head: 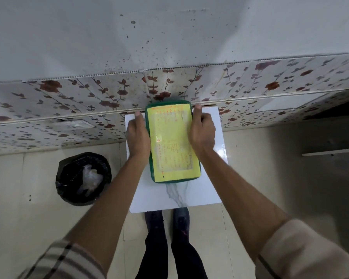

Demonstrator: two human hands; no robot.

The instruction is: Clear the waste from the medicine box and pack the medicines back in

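The medicine box (172, 141) is a green box with its lid closed and a yellow handwritten label on top. It sits lengthwise on a small white table (206, 190), its far end against the wall. My left hand (138, 137) grips its left side, thumb pointing toward the wall. On the opposite long side my right hand (201, 131) holds the box in the same way. The contents are hidden under the lid.
A black-lined bin (84, 179) with clear plastic waste inside stands on the floor to the left of the table. A floral-tiled wall (69, 101) runs behind the table. My feet show under the table's near edge.
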